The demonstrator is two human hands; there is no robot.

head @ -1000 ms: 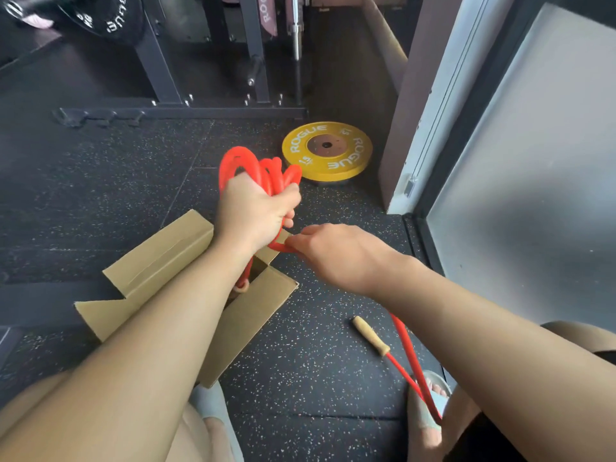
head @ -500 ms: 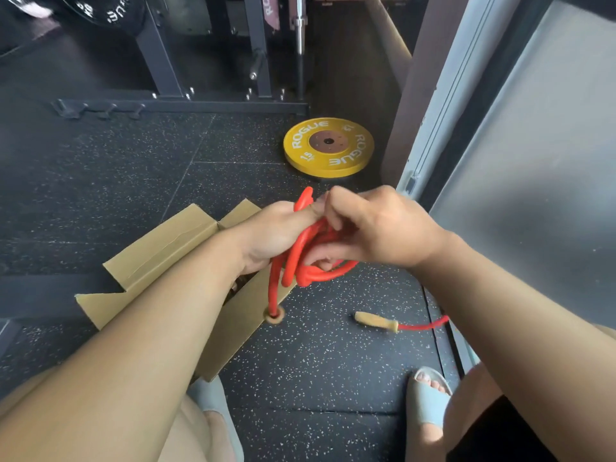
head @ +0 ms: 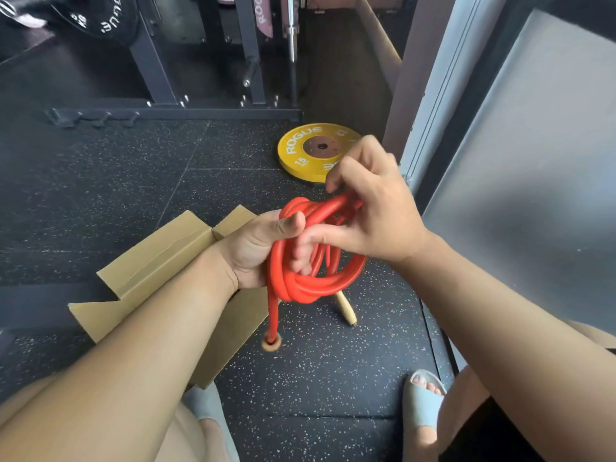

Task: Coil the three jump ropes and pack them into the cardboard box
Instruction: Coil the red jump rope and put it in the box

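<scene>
Head view: speckled black rubber floor [head: 316, 378]; yellow plate [head: 310, 151]; rack [head: 160, 61].

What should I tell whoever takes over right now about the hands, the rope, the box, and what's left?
Left hand grips the coiled red jump rope; right hand pinches its top loops.
Front handle dangles below the coil; rear handle pokes out behind it.
Cardboard box sits open on the floor under the left forearm, its inside hidden.
Done: this rope is coiled.
Left: pack it. The other two ropes are not in view.
</scene>
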